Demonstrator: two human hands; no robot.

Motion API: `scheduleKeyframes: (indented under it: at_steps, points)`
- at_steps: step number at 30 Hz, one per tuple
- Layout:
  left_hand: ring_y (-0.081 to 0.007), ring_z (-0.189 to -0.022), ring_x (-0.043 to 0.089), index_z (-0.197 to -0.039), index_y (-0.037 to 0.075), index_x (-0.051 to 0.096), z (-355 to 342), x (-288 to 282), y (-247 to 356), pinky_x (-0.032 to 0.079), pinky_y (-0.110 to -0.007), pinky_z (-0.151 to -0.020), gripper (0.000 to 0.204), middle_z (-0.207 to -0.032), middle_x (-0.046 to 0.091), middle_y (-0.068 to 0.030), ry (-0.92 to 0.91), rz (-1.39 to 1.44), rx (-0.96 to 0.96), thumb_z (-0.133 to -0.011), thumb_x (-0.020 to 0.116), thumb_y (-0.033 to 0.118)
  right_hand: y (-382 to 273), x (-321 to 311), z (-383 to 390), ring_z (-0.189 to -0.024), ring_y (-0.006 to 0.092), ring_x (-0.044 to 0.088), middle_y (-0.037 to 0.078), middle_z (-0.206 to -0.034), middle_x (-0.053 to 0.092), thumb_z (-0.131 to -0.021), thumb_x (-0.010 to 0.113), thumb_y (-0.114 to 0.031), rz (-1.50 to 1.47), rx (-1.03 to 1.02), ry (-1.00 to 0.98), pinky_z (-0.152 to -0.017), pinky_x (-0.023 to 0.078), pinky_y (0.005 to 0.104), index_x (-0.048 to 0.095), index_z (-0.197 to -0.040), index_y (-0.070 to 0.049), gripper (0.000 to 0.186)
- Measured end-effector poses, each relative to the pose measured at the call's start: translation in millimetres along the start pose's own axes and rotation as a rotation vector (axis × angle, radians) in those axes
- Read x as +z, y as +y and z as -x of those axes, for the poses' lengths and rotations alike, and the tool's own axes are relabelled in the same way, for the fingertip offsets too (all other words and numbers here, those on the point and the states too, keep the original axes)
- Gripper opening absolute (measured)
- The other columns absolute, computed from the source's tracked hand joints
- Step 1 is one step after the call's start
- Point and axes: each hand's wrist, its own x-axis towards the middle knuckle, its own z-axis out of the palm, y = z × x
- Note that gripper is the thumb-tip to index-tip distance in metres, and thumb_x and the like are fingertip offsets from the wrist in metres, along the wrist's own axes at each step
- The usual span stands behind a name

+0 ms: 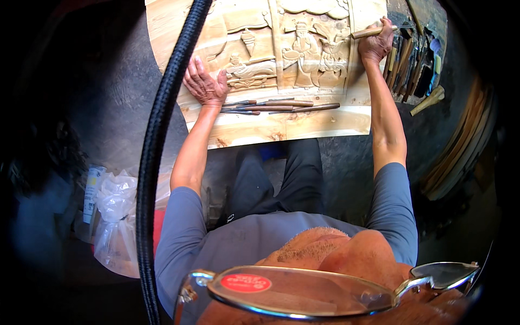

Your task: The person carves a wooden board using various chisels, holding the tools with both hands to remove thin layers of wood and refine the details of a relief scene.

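**Pale carved wooden panel (306,62) under a flat left hand (207,84), with a right hand (377,46) gripping a chisel-like tool (364,33)**

We look down past a seated person's chest and knees at the panel, which spreads across the top middle, its near edge just beyond the dark trousers (303,173). We can make out robed figures in relief, framed by upright bands, with a smooth uncarved border nearest the person.

The left hand lies palm down on the panel's left part, fingers spread, holding nothing. The right hand is at the panel's right edge, fingers closed around the tool's light wooden handle; we see its thin metal shaft pointing right, away from the carving.

On the smooth border, between the forearms, we find several slim carving tools (319,107) lying roughly sideways, close together, some touching. Just right of the panel, more tools (403,65) stand packed side by side, and a pale wooden handle (428,101) lies near them. Farther right we notice curved wooden pieces (460,146) stacked together.

At lower left sits a clear plastic bag (115,203) beside a white tube-shaped package (93,192). A thick black braided cable (149,162) crosses our view, and glasses (325,311) with a red oval sticker (246,283) fill the bottom.
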Motion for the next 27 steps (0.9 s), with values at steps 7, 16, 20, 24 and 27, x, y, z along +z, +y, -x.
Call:
scheduleKeyframes:
  at_steps: [7,16,20,24,27]
  points:
    - [-0.0463,-0.159,0.032,-0.163,0.0,0.038,1,3,-2,0.023,-0.063,-0.131,0.087,-0.169,0.038,-0.025,-0.006,-0.014,0.005,-0.108,0.046,0.067,-12,5,-1,-0.118,0.0425,0.067,0.012,-0.138,0.07,-0.097,0.067,-0.016,0.051,0.049,-0.008,-0.097,0.054,0.051,0.059,-0.131,-0.013,0.035]
    - [-0.0468,-0.159,0.031,-0.163,0.0,0.037,-2,1,-2,0.023,-0.063,-0.131,0.087,-0.168,0.038,-0.0261,-0.016,-0.002,0.018,-0.107,0.048,0.066,-7,10,2,-0.121,0.0418,0.066,0.012,-0.14,0.069,-0.097,0.068,-0.017,0.084,0.074,-0.021,-0.099,0.053,0.0506,0.058,-0.132,-0.014,0.037]
    - [-0.047,-0.159,0.031,-0.162,-0.001,0.038,-3,2,0,0.022,-0.063,-0.131,0.087,-0.168,0.038,-0.0263,-0.011,0.0,0.025,-0.107,0.05,0.065,-6,10,1,-0.121,0.0418,0.066,0.011,-0.141,0.069,-0.097,0.068,-0.017,0.076,0.062,-0.026,-0.1,0.053,0.0507,0.058,-0.132,-0.014,0.037]
    - [-0.0471,-0.159,0.032,-0.162,-0.001,0.038,-2,-1,-5,0.022,-0.063,-0.131,0.087,-0.168,0.038,-0.0264,-0.012,-0.022,0.032,-0.106,0.051,0.064,-25,1,-1,-0.121,0.042,0.066,0.01,-0.14,0.069,-0.097,0.068,-0.017,-0.119,0.006,0.028,-0.099,0.054,0.0507,0.058,-0.131,-0.013,0.036]
    - [-0.0472,-0.159,0.032,-0.162,-0.001,0.038,-3,-1,-6,0.023,-0.063,-0.131,0.087,-0.167,0.038,-0.0266,-0.009,-0.018,0.036,-0.106,0.051,0.064,-28,-2,0,-0.121,0.0423,0.066,0.011,-0.138,0.07,-0.097,0.069,-0.017,-0.217,-0.021,0.061,-0.099,0.054,0.0507,0.058,-0.131,-0.013,0.035]
